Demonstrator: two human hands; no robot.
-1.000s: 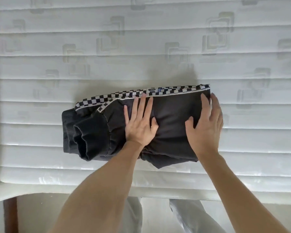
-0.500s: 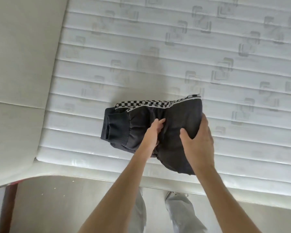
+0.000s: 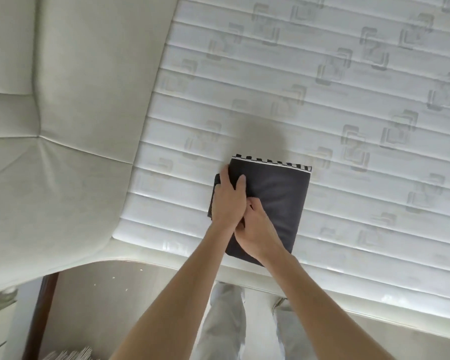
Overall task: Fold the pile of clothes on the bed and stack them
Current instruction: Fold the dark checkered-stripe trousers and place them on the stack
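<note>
A dark grey garment (image 3: 278, 196) with a black-and-white checkered band along its far edge lies folded into a compact rectangle near the front edge of the white quilted mattress (image 3: 322, 87). My left hand (image 3: 227, 197) grips its left edge, fingers wrapped over the fabric. My right hand (image 3: 256, 229) holds the garment's near-left part, right beside the left hand, fingers curled into the cloth. No other clothes are in view.
A padded cream headboard (image 3: 63, 126) stands at the left of the mattress. Below the bed edge are the floor, my legs in light trousers (image 3: 226, 320) and a dark wooden post (image 3: 40, 307) at the lower left.
The cuffed left part of the garment has been folded over, so it is now a narrower rectangle. Both hands moved to its left side. The view swung left toward the headboard.
</note>
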